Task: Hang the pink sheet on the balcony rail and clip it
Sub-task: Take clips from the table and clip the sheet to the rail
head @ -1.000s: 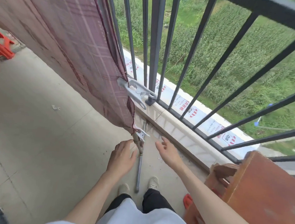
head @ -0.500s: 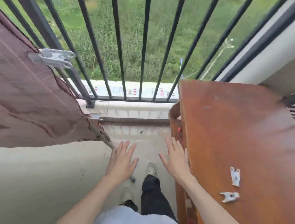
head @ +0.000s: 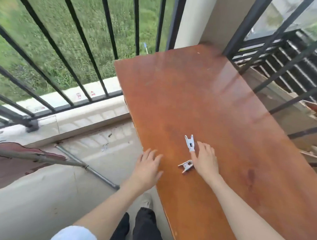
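Note:
Two white clothes clips lie on the brown wooden table (head: 200, 96): one clip (head: 189, 143) further away, the other clip (head: 185, 165) nearer. My right hand (head: 205, 159) reaches over the table with fingers spread, its fingertips touching or just beside both clips. My left hand (head: 147, 167) hovers open at the table's left edge, holding nothing. Only the lower corner of the pink sheet (head: 12, 160) shows at the far left. The black balcony rail (head: 70, 49) runs across the upper left.
A grey metal pole (head: 90, 168) lies slanted on the concrete floor below the sheet's corner. My feet and dark trousers (head: 140, 226) stand beside the table. More black railing and wood scraps (head: 314, 108) sit at the right, behind the table.
My view swung right from the clipped sheet to the table. My right hand moved onto the table up to the two clips, and my left hand came to the table's edge.

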Tool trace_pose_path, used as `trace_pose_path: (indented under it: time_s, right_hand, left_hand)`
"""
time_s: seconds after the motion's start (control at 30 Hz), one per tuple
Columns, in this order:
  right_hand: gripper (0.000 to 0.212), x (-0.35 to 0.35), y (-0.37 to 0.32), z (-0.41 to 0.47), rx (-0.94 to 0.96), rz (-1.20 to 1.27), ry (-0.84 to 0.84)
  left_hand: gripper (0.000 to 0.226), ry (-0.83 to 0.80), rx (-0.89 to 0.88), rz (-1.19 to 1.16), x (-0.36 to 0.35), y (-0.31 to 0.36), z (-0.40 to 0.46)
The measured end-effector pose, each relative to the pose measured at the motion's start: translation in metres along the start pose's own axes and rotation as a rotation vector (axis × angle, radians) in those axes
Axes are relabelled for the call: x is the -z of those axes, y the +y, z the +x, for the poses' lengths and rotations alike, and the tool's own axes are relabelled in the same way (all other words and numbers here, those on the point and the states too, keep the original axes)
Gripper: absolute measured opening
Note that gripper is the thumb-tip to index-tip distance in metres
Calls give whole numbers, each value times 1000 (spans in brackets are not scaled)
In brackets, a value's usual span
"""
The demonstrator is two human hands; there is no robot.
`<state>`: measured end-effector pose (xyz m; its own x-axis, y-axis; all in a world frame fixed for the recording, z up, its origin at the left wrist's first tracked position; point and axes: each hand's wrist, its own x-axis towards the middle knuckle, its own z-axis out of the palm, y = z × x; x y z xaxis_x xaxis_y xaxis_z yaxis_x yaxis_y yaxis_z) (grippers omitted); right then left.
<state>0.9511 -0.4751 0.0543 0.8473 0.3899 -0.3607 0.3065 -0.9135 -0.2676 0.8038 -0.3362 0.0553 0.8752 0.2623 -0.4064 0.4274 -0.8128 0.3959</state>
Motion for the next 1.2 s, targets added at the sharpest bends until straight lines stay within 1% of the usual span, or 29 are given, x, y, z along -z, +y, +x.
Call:
trace_pose_path:
  time_s: [0.17, 0.27, 0.37, 0.5, 0.53, 0.6, 0.7, 0.83, 0.9, 0.97, 1.03, 1.1, 1.2]
  right_hand:
    - [58, -30, 11, 41, 10, 27, -28]
    - [53, -43, 7, 48, 55, 57, -21]
    - [37, -46, 7, 49, 104, 64, 9]
    - [29, -40, 4, 41, 79, 200, 9]
    - [28, -36, 1, 39, 59, 243, 5]
    - [26, -28, -8, 33, 40, 319, -2]
    - [24, -24, -30, 19, 48, 391, -33]
    - [26, -35, -77, -15, 161, 392, -106]
    - [34, -43, -109, -37, 242, 374, -161]
    - [42, -54, -144, -63, 328, 345, -239]
    - [45, -68, -181, -93, 425, 316, -291]
    - [43, -82, -220, -126, 498, 298, -322]
    - [34, -105, -287, -182, 630, 287, -391]
  left_hand:
    - [60, 21, -73, 61, -53, 34, 37]
    - [59, 50, -48, 82, -71, 43, 46]
    - [42, 149, -40, 134, -72, 43, 56]
    - [19, 219, -45, 54, -64, 34, 48]
    - [19, 208, -19, 30, -61, 29, 44]
    - [24, 246, 68, -56, -55, 15, 31]
    - [27, 334, 237, -318, -46, -9, 6]
    - [23, 453, 396, -545, -35, -52, -42]
    - [22, 524, 478, -619, -28, -77, -73]
    - [22, 596, 572, -662, -23, -102, -109]
    - [21, 663, 655, -674, -17, -129, -150]
    - [20, 730, 708, -673, -10, -156, -197]
    - [22, 837, 796, -650, -1, -201, -277]
